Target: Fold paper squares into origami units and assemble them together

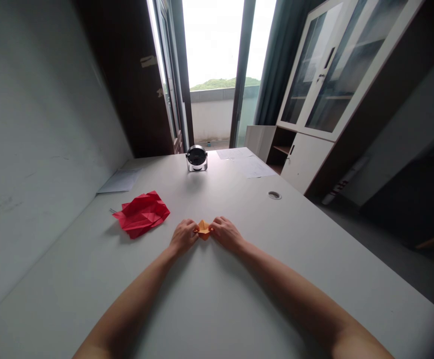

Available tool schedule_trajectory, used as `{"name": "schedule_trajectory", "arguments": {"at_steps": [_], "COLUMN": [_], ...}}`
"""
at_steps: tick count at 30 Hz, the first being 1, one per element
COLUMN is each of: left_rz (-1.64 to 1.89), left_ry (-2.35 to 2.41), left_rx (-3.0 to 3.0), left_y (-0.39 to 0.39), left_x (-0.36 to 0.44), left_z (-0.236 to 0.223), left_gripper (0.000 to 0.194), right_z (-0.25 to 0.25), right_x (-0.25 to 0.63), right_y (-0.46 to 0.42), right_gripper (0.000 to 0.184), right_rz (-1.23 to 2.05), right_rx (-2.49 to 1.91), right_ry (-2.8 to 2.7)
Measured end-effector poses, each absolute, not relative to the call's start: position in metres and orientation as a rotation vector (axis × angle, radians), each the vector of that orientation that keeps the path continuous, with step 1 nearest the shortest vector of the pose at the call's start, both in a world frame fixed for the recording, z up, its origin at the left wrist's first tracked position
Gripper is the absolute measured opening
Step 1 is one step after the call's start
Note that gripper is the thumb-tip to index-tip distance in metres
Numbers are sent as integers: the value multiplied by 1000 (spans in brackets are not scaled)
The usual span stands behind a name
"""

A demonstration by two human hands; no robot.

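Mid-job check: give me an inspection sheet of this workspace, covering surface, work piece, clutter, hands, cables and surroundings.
Surface: white table, with a round rimmed hole toward its right edge.
Work piece: folded orange paper, between the two hands.
Clutter: creased red paper left of the hands; round black device on a silvery stand beyond them; flat sheets at far right, more paper at far left.
Hands: left hand and right hand each pinch one side of the orange paper.
Cables: none certain; thin strands beside the red paper, too small to identify.
Surroundings: window ahead, glass-doored cabinet to the right.
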State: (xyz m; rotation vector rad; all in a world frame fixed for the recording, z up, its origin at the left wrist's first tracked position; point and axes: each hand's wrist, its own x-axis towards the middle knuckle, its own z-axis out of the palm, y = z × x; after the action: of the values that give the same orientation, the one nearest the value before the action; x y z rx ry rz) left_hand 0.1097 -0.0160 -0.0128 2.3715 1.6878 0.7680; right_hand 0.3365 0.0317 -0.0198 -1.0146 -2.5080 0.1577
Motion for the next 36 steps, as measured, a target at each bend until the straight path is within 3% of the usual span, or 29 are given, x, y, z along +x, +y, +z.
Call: {"name": "schedule_trajectory", "arguments": {"at_steps": [16, 27, 36], "left_rz": [759, 790, 833], "left_ry": [1598, 1620, 1746], "left_rx": [2336, 2122, 2132], "left_y": [-17, -16, -15], "left_x": [112, 112, 119], "left_z": [-11, -13, -17], "left_gripper": [9, 22, 34], "right_z": [-21, -21, -18], "right_x": [333, 332, 325], "right_y": [30, 33, 31], "right_gripper": [13, 18, 12], "right_rz": [207, 292, 214], "right_rx": [-971, -1112, -1280], "right_ry": [-2514, -2372, -2380]}}
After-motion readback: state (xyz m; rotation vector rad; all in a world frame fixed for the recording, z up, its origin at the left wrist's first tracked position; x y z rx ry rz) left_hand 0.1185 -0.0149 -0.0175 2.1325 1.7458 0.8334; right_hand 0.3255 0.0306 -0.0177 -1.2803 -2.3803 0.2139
